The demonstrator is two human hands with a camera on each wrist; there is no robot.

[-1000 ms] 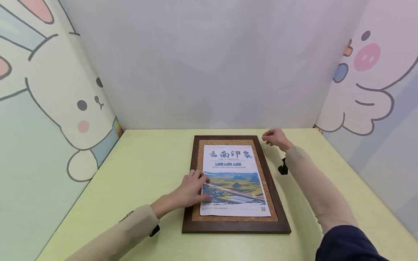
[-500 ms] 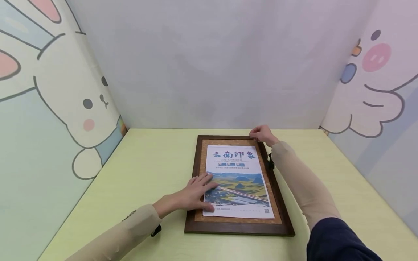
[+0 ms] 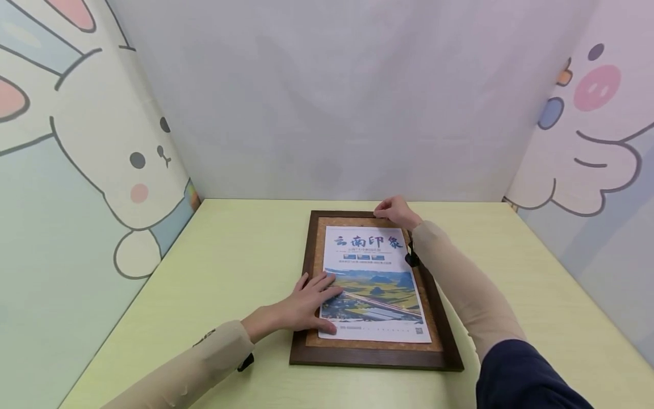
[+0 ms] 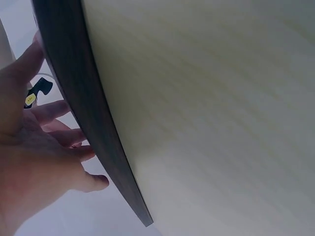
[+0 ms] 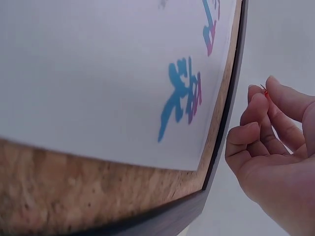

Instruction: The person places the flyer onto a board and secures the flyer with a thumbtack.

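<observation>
A printed poster [image 3: 365,250] with a landscape picture and Chinese characters lies on a cork board [image 3: 434,335] with a dark brown wooden frame [image 3: 375,358]. My left hand [image 3: 306,304] rests with spread fingers across the frame's left side, its fingertips on the poster's lower left edge. In the left wrist view this hand [image 4: 44,142] shows beside the frame's dark side edge. Over the top edge of the frame, my right hand [image 3: 398,213] pinches a small red push pin [image 5: 266,93] between thumb and fingertips. The pin's thin point sticks out past the fingers.
The board lies on a pale yellow-green table [image 3: 245,255]. Behind it rises a plain grey-white wall [image 3: 327,113]. Side walls carry a cartoon rabbit [image 3: 128,170] on the left and another cartoon animal [image 3: 603,136] on the right. A black wrist camera [image 3: 411,255] hangs under the right sleeve.
My right hand has moved left, from beside the board's upper right corner to over its top edge. The left hand's fingers have spread flatter on the poster.
</observation>
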